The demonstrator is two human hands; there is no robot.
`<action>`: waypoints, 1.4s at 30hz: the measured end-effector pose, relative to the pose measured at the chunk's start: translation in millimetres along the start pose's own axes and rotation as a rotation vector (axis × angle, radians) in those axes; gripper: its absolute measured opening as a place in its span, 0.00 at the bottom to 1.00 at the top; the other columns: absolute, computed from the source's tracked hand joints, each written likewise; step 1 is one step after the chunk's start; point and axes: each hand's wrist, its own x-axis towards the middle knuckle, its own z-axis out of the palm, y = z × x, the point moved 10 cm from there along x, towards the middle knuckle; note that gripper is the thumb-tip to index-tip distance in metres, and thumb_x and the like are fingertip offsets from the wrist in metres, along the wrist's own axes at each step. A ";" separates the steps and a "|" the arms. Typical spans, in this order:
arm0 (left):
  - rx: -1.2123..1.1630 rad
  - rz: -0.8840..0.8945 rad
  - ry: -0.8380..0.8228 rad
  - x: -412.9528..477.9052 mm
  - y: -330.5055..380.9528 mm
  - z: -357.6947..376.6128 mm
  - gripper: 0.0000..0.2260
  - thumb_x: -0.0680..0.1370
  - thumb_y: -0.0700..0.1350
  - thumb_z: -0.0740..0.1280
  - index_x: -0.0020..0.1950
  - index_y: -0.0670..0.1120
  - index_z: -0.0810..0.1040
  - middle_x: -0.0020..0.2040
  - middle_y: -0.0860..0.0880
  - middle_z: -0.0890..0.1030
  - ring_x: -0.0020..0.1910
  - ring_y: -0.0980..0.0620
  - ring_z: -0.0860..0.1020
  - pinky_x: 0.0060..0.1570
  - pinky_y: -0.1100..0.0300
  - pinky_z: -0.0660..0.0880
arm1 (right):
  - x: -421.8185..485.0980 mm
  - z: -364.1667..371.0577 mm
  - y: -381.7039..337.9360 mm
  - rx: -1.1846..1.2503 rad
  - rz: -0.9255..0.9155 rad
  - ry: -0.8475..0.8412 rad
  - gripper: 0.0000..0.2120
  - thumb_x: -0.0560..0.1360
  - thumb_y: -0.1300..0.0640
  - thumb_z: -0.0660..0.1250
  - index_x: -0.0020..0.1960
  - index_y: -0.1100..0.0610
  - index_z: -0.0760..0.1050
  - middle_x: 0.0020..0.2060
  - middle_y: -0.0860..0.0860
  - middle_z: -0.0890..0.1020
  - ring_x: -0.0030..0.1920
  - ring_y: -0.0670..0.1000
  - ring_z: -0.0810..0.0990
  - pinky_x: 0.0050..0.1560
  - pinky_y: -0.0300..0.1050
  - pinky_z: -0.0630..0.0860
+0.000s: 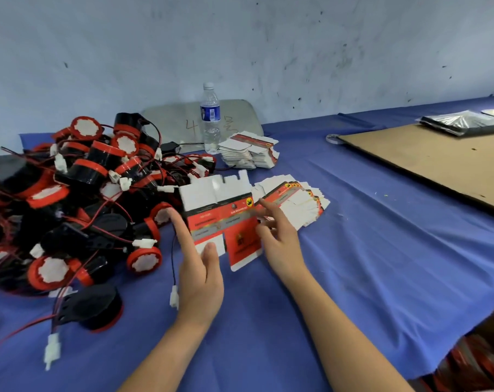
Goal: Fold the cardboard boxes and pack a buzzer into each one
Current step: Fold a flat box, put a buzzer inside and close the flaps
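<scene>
A red, grey and white cardboard box blank stands partly opened between my hands, its white flaps pointing up. My left hand touches its left side with straight fingers and the thumb on the lower flap. My right hand touches its right side with spread fingers. A big heap of black and red buzzers with red wires lies to the left. One loose buzzer sits nearer me. Flat box blanks lie fanned out behind my right hand, and a second stack lies farther back.
A blue cloth covers the table. A water bottle stands at the back by a grey board. A large cardboard sheet lies at the right with a silver bag on it. The table edge drops off at the lower right.
</scene>
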 end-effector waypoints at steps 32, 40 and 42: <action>0.239 -0.051 0.035 2.7 -15.3 -1.2 0.38 0.74 0.64 0.58 0.76 0.58 0.40 0.80 0.53 0.44 0.77 0.60 0.43 0.76 0.53 0.49 | -16.8 34.6 -17.4 0.447 0.024 -0.147 0.11 0.73 0.59 0.64 0.45 0.46 0.83 0.44 0.44 0.86 0.48 0.44 0.83 0.50 0.40 0.78; 0.040 -0.186 0.095 8.2 -30.1 -16.1 0.42 0.71 0.66 0.66 0.78 0.61 0.48 0.69 0.65 0.65 0.69 0.66 0.64 0.66 0.64 0.63 | -22.5 49.6 -20.2 0.544 0.092 -0.298 0.18 0.75 0.52 0.65 0.64 0.44 0.72 0.58 0.45 0.82 0.59 0.47 0.81 0.58 0.42 0.77; -0.029 -0.190 0.020 7.5 -29.0 -8.2 0.43 0.67 0.68 0.67 0.76 0.67 0.46 0.70 0.67 0.65 0.70 0.65 0.65 0.67 0.63 0.66 | -20.3 45.7 -28.7 0.603 0.069 -0.285 0.25 0.76 0.47 0.62 0.71 0.39 0.62 0.68 0.45 0.74 0.66 0.49 0.75 0.68 0.52 0.71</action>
